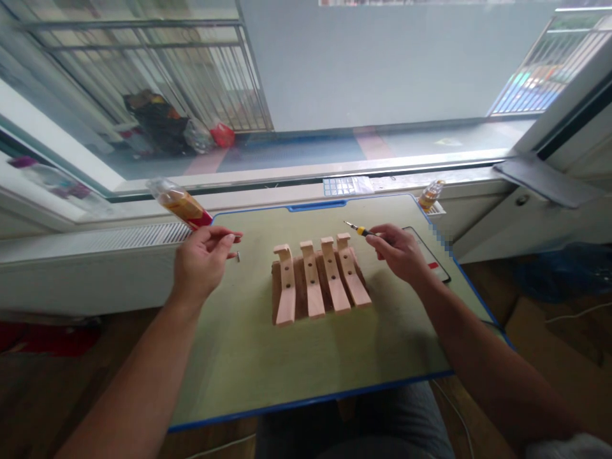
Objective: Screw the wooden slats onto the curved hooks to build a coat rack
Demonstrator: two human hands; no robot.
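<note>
A wooden rack with several pale hook-shaped pegs lies in the middle of a green table with a blue rim. My right hand is closed on a small screwdriver with a yellow collar, its tip pointing left above the rack's far right peg. My left hand hovers left of the rack, its fingers pinched on something thin like a screw. A small screw lies on the table just by that hand.
A plastic bottle with an orange and red label lies on the sill at the table's far left corner. A smaller bottle stands at the far right corner. A dark flat device rests at the right edge. A window lies beyond.
</note>
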